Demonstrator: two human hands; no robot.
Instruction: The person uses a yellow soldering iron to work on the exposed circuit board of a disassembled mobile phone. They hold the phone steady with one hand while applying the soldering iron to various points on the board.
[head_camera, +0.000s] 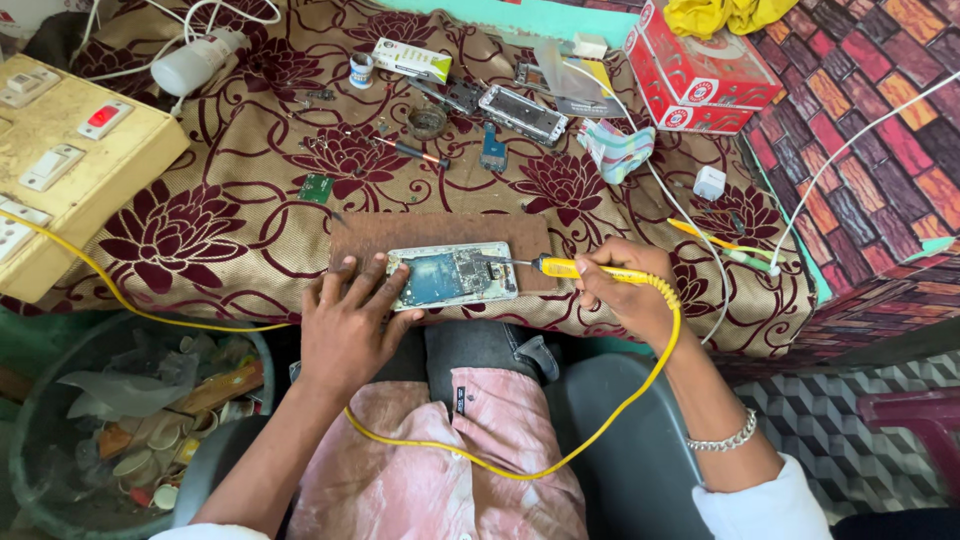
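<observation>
An opened phone (452, 275) with its blue circuit board showing lies on a brown wooden board (440, 235) near the table's front edge. My left hand (350, 320) rests flat beside it, fingertips pressing on the phone's left end. My right hand (625, 290) grips a yellow soldering iron (575, 268) whose metal tip touches the phone's upper right part. The iron's yellow cord (560, 460) loops down across my lap.
A yellowed switch board (70, 150) sits at left, a red box (700, 75) at back right. A second phone frame (522, 113), a small green board (316, 187), tools and white cables lie on the floral cloth. A bin of scraps (130, 420) stands lower left.
</observation>
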